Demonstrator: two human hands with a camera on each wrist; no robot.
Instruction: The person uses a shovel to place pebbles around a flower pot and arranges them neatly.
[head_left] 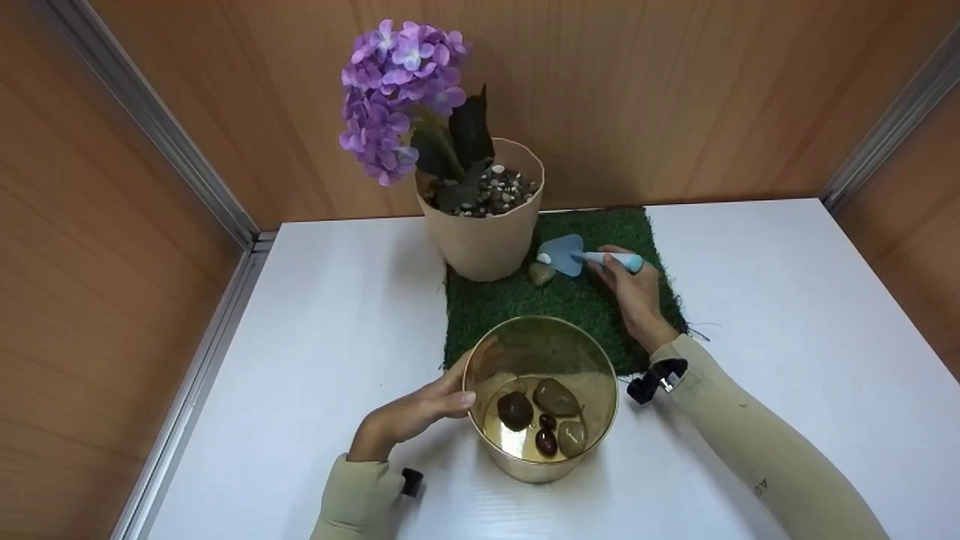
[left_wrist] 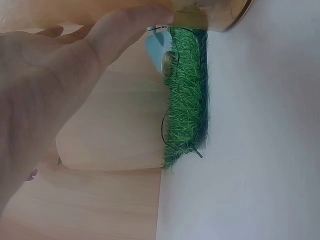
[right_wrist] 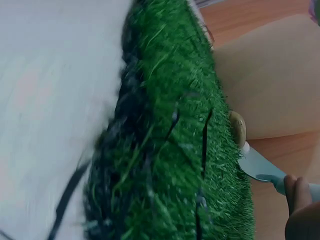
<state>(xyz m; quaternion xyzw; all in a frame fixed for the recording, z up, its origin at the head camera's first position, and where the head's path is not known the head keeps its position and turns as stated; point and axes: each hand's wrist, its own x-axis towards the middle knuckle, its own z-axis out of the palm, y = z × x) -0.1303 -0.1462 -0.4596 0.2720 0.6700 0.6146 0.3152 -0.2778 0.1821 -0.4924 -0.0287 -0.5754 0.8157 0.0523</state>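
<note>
My right hand [head_left: 636, 294] grips the pale blue handle of a small toy trowel [head_left: 564, 253] over the artificial grass mat [head_left: 495, 322]. At the tip of its blade sits a white pebble [head_left: 544, 258], touching or nearly touching a tan stone [head_left: 541, 274]. With thumb and fingers, my left hand [head_left: 412, 415] holds the left side of a shiny gold pot [head_left: 550, 471]; some fingers are hidden behind its wall. Several brown and olive stones [head_left: 556, 397] lie on the pot's bottom. In the right wrist view the trowel blade [right_wrist: 257, 164] shows beside the pebble.
A beige flowerpot [head_left: 484, 244] with purple flowers [head_left: 397, 82] and gravel [head_left: 502, 191] stands at the mat's back left. Wooden panels [head_left: 675, 97] rise behind and at both sides of the white table [head_left: 787, 300]. Loose dark strands [right_wrist: 204, 150] stick out of the mat.
</note>
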